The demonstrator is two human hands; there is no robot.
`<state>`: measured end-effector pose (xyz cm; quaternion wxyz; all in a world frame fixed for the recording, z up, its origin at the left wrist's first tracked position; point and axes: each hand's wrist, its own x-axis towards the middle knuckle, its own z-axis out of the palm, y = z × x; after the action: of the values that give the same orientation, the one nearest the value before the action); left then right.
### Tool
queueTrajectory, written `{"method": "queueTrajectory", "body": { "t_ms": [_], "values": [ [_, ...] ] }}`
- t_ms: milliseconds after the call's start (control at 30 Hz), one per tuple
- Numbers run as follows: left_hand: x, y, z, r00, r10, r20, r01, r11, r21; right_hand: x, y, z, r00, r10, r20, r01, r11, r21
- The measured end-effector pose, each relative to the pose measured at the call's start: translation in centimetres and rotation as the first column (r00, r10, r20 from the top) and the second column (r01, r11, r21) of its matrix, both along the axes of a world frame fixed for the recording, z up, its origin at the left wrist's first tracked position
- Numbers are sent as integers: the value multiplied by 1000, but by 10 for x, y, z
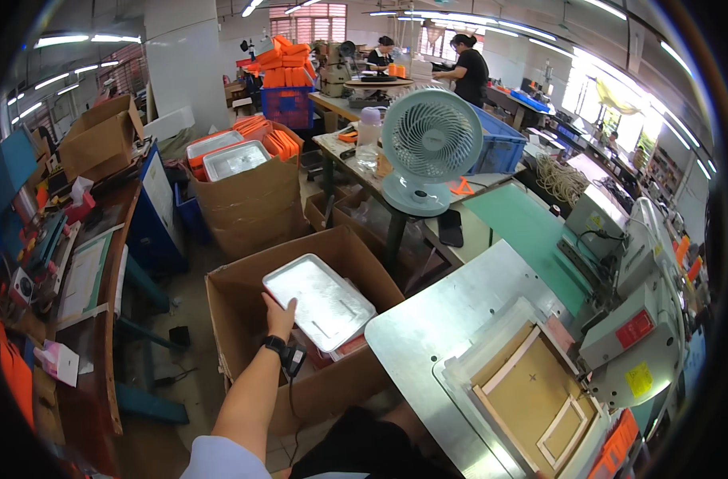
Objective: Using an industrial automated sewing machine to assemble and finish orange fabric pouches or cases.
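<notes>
My left hand [281, 315], with a black watch on the wrist, grips the left edge of a flat silver metal tray [320, 297] inside a large open cardboard box [232, 315]. Under the tray lie other pale and reddish items that I cannot make out. My right hand is not in view. Right of the box, a steel machine table [436, 319] holds a tan board [523, 371] with pale wooden strips, set in a metal frame beside the grey machine body [611, 335].
A pale fan [432, 132] stands on a bench behind, near a black phone [450, 227] and a blue crate [499, 152]. A box of orange pieces and silver trays [236, 162] stands back left. A cluttered bench [92, 319] runs along the left. Two people work at the back.
</notes>
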<state>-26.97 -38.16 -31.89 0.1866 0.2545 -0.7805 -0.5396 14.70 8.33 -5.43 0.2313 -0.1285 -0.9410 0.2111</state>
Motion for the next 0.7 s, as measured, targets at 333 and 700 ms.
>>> {"method": "queueTrajectory", "body": {
  "t_ms": [333, 700],
  "values": [
    [-34, 54, 161, 870, -286, -403, 354, 929, 105, -6, -7, 6, 1000, 2, -22, -1, 1000, 31],
    [121, 318, 331, -515, -721, 464, 397, -680, -617, 3, -12, 7, 964, 234, -130, -229, 972, 48]
  ]
}}
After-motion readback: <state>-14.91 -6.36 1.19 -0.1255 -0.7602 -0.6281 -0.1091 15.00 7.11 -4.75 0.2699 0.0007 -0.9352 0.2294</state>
